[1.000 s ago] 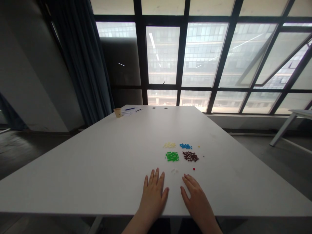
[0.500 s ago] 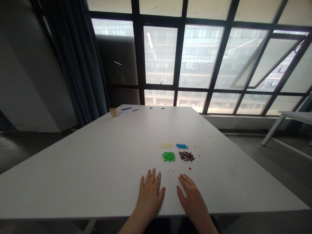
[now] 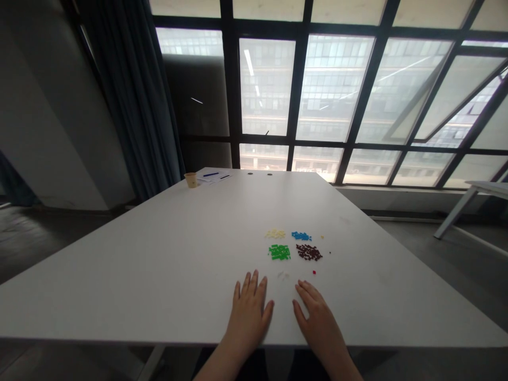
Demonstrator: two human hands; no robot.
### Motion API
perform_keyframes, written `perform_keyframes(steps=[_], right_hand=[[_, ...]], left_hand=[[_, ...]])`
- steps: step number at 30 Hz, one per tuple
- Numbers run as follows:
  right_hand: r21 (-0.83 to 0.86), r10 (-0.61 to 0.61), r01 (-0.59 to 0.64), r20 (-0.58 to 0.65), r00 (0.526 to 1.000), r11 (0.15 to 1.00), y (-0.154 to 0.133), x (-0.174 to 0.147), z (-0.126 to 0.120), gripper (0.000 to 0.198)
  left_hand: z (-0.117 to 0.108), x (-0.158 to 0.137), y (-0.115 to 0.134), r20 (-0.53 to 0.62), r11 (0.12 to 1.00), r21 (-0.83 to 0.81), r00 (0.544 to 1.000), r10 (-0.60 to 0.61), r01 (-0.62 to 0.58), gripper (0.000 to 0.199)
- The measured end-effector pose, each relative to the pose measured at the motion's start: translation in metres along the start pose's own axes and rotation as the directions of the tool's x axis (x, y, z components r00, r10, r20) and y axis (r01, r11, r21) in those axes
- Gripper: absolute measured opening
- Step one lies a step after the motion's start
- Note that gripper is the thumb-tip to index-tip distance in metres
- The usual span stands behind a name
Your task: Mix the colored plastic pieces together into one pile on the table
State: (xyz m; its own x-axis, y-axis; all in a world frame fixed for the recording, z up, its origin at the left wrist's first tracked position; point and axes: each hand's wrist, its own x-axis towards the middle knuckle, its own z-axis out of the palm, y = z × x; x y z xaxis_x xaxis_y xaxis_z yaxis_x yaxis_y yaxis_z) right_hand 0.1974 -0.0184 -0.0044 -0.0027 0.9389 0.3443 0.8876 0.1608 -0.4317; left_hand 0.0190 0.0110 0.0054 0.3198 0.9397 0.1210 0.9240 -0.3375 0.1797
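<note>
My left hand [image 3: 251, 305] lies flat on the white table, fingers stretched out, holding nothing. My right hand [image 3: 316, 312] rests flat to its right, fingers extended and thumb apart, also holding nothing. Just beyond and between the fingertips is a small group of clear or whitish pieces [image 3: 283, 274]. A single red piece [image 3: 314, 272] lies just past my right fingertips. Farther off are loose piles of tiny pieces: green [image 3: 279, 252], dark brown [image 3: 308, 252], pale yellow [image 3: 275, 233] and blue [image 3: 301, 236]. Their exact kind is too small to tell.
The long white table [image 3: 166, 264] reaches toward the windows. At its far left stand a paper cup [image 3: 191, 180] and papers with a blue pen [image 3: 210, 174]. A lone yellowish piece [image 3: 322, 237] and a dark one [image 3: 330, 253] lie right of the piles. Another table [image 3: 488, 186] is at right.
The whole view has shifted slightly, so the table and piles appear a little farther right and higher. Both hands stay flat on the table in the same places.
</note>
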Motion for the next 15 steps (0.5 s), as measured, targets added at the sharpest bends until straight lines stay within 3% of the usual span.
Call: perform_keyframes(steps=[15], right_hand=[[0.025, -0.016, 0.017, -0.036, 0.999, 1.000, 0.0017, -0.0022, 0.0013, 0.037]], left_hand=[[0.0034, -0.0008, -0.0024, -0.037, 0.999, 0.020, 0.999, 0.032, -0.031, 0.049]])
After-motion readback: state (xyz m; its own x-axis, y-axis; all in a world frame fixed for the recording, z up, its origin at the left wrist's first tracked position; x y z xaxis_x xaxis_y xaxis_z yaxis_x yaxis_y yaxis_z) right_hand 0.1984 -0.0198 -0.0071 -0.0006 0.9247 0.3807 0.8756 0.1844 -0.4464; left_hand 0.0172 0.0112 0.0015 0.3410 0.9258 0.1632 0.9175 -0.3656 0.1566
